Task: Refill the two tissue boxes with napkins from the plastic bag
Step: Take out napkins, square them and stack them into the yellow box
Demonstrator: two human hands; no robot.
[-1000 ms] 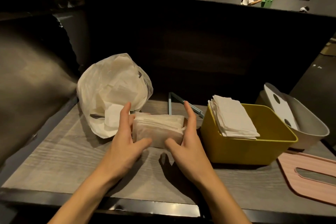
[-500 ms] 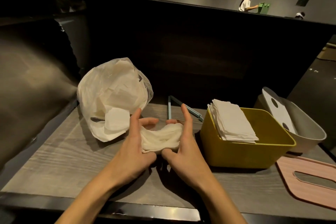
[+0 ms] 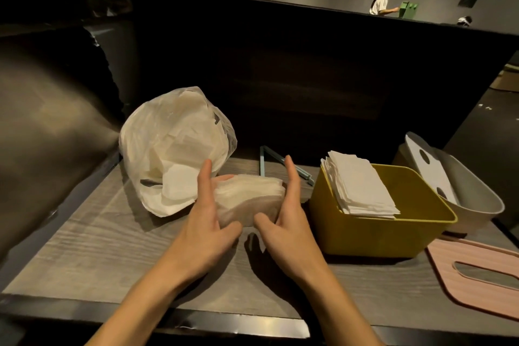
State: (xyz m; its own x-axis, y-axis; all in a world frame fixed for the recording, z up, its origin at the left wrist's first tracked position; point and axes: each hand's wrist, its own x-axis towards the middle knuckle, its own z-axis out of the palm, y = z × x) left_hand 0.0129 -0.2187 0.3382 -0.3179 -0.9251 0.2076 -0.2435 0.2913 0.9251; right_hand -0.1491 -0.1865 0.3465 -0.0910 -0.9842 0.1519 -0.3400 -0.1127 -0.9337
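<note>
On the wooden table [image 3: 92, 247], your left hand [image 3: 205, 230] and right hand [image 3: 289, 222], fingers straight, press the napkin stack [image 3: 247, 199]; square its edges before lifting.

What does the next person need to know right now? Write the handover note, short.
Left hand and right hand: straight fingers press a napkin stack between them, on the table.
Bag: open, left of the stack, napkins still inside.
Yellow box: holds one tilted pile of napkins, lid off.
Grey box: far right, a white panel leaning in it, no napkins visible.
Pink lid: flat on the table, front right.
Left: load this stack, fill the grey box, fit the lids.
</note>
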